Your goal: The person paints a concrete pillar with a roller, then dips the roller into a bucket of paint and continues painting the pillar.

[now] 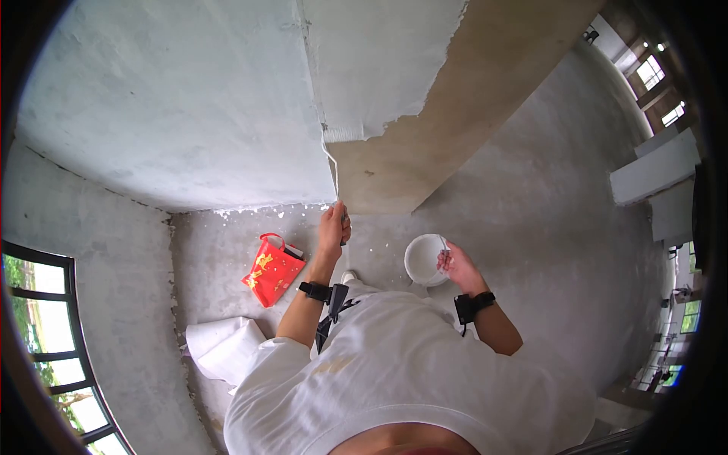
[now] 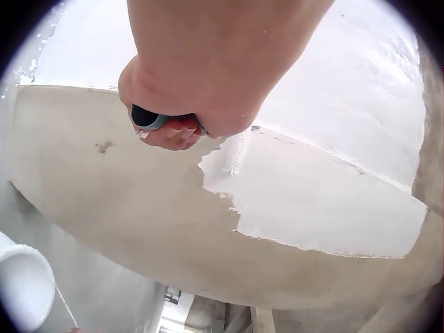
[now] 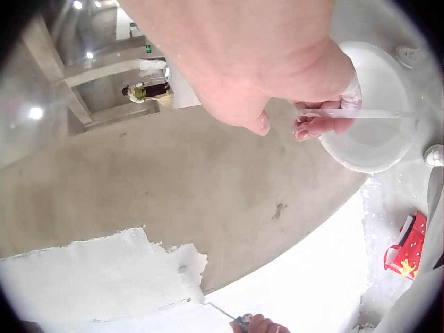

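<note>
The left hand (image 1: 332,229) has its fingers curled closed round the handle of the paint roller (image 1: 334,163), the likely best hold: light, stiff frame, soft wet sleeve. That sleeve touches the wall (image 1: 394,171) beside its corner edge, with bare tan surface open to the right. The right hand (image 1: 459,267) grips the bail of the white bucket (image 1: 408,262), probably heavier and prone to swing, near the body, clear of the wall.

Head view from above, facing down and forward, wrist views lower, nearer, all sharing part-coated wall (image 1: 455,114), bucket (image 1: 422,259)
</note>
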`<state>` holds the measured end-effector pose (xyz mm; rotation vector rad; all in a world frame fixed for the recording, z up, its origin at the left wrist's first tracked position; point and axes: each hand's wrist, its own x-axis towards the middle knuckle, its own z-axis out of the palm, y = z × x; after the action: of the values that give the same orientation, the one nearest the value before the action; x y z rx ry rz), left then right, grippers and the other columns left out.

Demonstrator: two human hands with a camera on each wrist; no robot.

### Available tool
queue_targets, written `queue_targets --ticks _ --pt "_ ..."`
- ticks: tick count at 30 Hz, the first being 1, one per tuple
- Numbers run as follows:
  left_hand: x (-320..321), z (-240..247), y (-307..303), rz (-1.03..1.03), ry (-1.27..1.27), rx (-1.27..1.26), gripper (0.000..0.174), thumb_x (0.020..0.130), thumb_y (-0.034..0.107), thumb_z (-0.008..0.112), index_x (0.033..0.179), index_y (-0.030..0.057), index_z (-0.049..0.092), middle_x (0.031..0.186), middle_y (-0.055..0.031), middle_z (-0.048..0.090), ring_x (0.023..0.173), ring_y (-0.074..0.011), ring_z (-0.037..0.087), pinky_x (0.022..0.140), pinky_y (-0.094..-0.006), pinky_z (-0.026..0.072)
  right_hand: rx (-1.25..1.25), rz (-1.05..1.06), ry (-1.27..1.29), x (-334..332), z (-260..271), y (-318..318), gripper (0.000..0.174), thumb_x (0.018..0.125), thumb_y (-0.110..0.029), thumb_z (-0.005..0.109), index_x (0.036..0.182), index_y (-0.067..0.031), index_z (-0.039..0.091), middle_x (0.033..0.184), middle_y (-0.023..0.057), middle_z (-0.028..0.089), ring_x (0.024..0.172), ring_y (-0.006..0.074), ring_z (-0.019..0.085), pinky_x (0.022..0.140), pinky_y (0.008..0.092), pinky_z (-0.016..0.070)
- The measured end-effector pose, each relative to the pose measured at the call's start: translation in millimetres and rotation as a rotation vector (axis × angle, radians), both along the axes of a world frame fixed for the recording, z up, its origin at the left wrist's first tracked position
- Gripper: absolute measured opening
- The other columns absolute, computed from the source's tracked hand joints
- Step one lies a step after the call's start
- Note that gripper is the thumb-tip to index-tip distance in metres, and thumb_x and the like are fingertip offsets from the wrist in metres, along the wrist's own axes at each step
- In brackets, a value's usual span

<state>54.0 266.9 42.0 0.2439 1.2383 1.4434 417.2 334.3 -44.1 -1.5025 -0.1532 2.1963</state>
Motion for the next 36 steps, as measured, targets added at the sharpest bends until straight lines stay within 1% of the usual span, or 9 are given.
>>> queue_targets --ticks 4,8,10,16,20,27,29,34,36 --pt "4 -14 -2 0.037 -0.025 -0.039 0.033 0.102 0.04 0.05 0.082 0.0139 0.045 0.056 0.007 0.033 0.04 -0.0042 0.028 0.036 -0.023 0.0201 0.016 -0.002 -0.003 -2 -5 -4 0.027 0.096 -0.034 0.06 0.089 -0.0082 0.054 0.07 0.0034 0.055 0.061 0.0144 0.054 0.06 0.0321 0.0491" --pt "2 -5 3 0.034 0.004 -0.024 0.033 0.102 0.039 0.05 0.082 0.0133 0.046 0.056 0.0068 0.033 0.039 -0.0042 0.027 0.035 -0.023 0.0193 0.031 -0.009 0.001 -2 -6 -5 0.027 0.096 -0.034 0.06 0.09 -0.0081 0.055 0.07 0.0033 0.055 0.062 0.0146 0.055 0.06 0.0322 0.0495" --pt "3 16 7 0.028 0.021 0.061 0.032 0.102 0.039 0.05 0.083 0.0128 0.046 0.055 0.0066 0.034 0.039 -0.0039 0.027 0.035 -0.0226 0.0186 0.04 0.005 -0.012 -3 -3 -5 0.027 0.096 -0.034 0.06 0.089 -0.0079 0.055 0.07 0.0034 0.055 0.062 0.0147 0.055 0.06 0.0324 0.0497" --pt "-2 104 25 0.008 0.052 0.16 0.032 0.103 0.038 0.048 0.083 0.0133 0.046 0.056 0.0065 0.034 0.04 -0.003 0.027 0.035 -0.0217 0.019 0.012 0.007 -0.037 -7 1 -5 0.028 0.096 -0.034 0.06 0.088 -0.0075 0.055 0.07 0.0036 0.056 0.061 0.0152 0.055 0.063 0.0335 0.0501" --pt "-1 112 30 0.009 0.062 0.132 0.032 0.103 0.038 0.048 0.082 0.0134 0.046 0.057 0.0067 0.034 0.04 -0.0029 0.027 0.035 -0.0212 0.0195 -0.005 0.001 -0.045 -7 -2 -1 0.028 0.096 -0.034 0.06 0.087 -0.008 0.054 0.07 0.0032 0.055 0.061 0.0153 0.054 0.062 0.0335 0.0496" --pt "6 50 32 0.0 0.13 0.047 0.033 0.103 0.039 0.048 0.081 0.0142 0.045 0.057 0.0075 0.034 0.04 -0.0027 0.026 0.035 -0.021 0.0197 0.021 -0.02 -0.008 -3 -2 0 0.028 0.095 -0.034 0.061 0.087 -0.0088 0.053 0.07 0.0027 0.055 0.061 0.0148 0.054 0.062 0.0331 0.0492" --pt "7 32 31 -0.015 0.093 0.022 0.033 0.103 0.039 0.047 0.081 0.0145 0.045 0.057 0.0075 0.034 0.041 -0.0027 0.027 0.036 -0.0215 0.0196 0.064 -0.003 -0.007 -2 0 2 0.032 0.095 -0.035 0.061 0.078 -0.0073 0.054 0.066 0.0022 0.055 0.06 0.014 0.055 0.063 0.031 0.0495" --pt "19 5 27 0.008 0.021 -0.057 0.033 0.103 0.038 0.047 0.08 0.015 0.044 0.056 0.0074 0.033 0.041 -0.0034 0.027 0.036 -0.0221 0.0195 0.058 -0.006 -0.032 1 5 5 0.032 0.095 -0.034 0.06 0.08 -0.0076 0.054 0.067 0.0019 0.055 0.061 0.0138 0.055 0.064 0.0313 0.0492" --pt "20 -14 26 0.013 -0.007 -0.081 0.033 0.103 0.039 0.047 0.08 0.015 0.043 0.056 0.0073 0.033 0.04 -0.0038 0.027 0.036 -0.0223 0.0196 0.063 -0.012 -0.058 1 9 5 0.031 0.095 -0.034 0.06 0.08 -0.0077 0.053 0.067 0.0018 0.055 0.061 0.0138 0.054 0.064 0.0314 0.0491"
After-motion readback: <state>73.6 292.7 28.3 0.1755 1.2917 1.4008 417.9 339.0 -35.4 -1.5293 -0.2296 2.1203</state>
